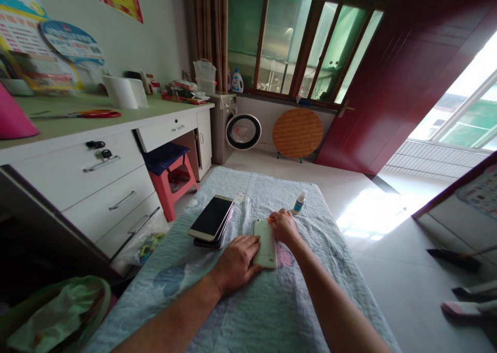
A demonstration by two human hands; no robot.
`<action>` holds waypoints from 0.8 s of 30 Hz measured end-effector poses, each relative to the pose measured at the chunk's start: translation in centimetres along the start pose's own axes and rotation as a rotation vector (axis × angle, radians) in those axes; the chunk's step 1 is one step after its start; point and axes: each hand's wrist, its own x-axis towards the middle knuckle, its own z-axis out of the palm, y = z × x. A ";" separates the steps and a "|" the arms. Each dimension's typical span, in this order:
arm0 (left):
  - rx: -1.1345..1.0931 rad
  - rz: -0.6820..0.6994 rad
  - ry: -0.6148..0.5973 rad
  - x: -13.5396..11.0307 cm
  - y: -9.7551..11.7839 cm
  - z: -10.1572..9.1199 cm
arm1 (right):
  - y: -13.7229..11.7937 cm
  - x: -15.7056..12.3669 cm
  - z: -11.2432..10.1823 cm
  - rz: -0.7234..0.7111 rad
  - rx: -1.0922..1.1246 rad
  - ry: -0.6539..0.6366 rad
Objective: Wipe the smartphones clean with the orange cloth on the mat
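Note:
A white phone (265, 243) lies back side up on a pale blue towel (248, 301) spread over a table. My left hand (236, 262) lies flat against the phone's left edge, fingers together, pressing it down. My right hand (284, 226) is curled at the phone's top right corner, fingertips pinched on its edge. A stack of phones (212, 220) with a dark screen on top lies just left of them. A small spray bottle (299, 202) stands beyond my right hand.
A white desk with drawers (97, 177) runs along the left, a red stool (171, 179) under it. A green-lined bin (50, 311) sits at the lower left. A washing machine (233, 128), a round board (297, 133) and a dark red door (407, 73) stand further back.

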 end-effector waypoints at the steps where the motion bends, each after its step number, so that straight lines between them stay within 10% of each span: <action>1: -0.005 0.001 -0.001 0.0 0.0 0.0 | -0.3 0.3 0.0 -0.002 -0.001 -0.009; 11: -0.029 -0.044 0.016 -0.1 -0.3 0.7 | -4.5 1.8 1.3 -0.090 0.038 -0.076; 24: -0.033 -0.079 0.223 -0.8 -1.6 2.3 | -4.4 -5.8 -0.5 -0.320 0.085 -0.116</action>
